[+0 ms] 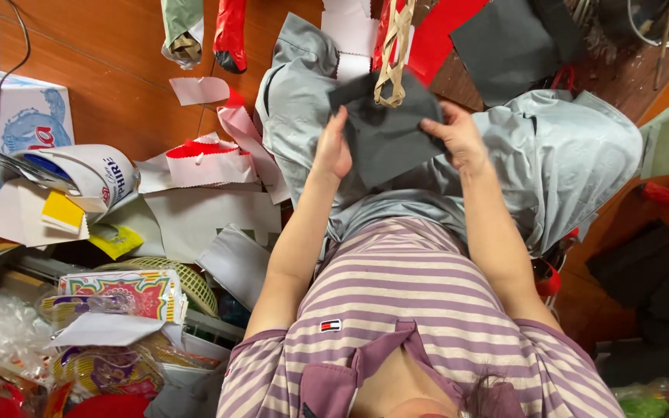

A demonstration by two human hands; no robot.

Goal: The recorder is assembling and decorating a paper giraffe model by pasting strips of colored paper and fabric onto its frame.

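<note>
Both hands, left hand (333, 151) and right hand (458, 139), pinch opposite edges of a dark grey sheet (385, 128). It lies between them, long axis left-right, equally near both, over grey trousers (567, 155).

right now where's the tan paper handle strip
In the head view, top centre: the tan paper handle strip lies on the dark grey sheet held by both hands, over the lap.

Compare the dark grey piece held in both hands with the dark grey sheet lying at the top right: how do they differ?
The held grey piece is gripped by the left hand and right hand above the lap; the loose grey sheet lies untouched on the wooden floor. The held grey piece carries a tan paper handle; the loose grey sheet shows none. The held grey piece looks creased, the loose grey sheet flatter. Both are dark grey.
</note>
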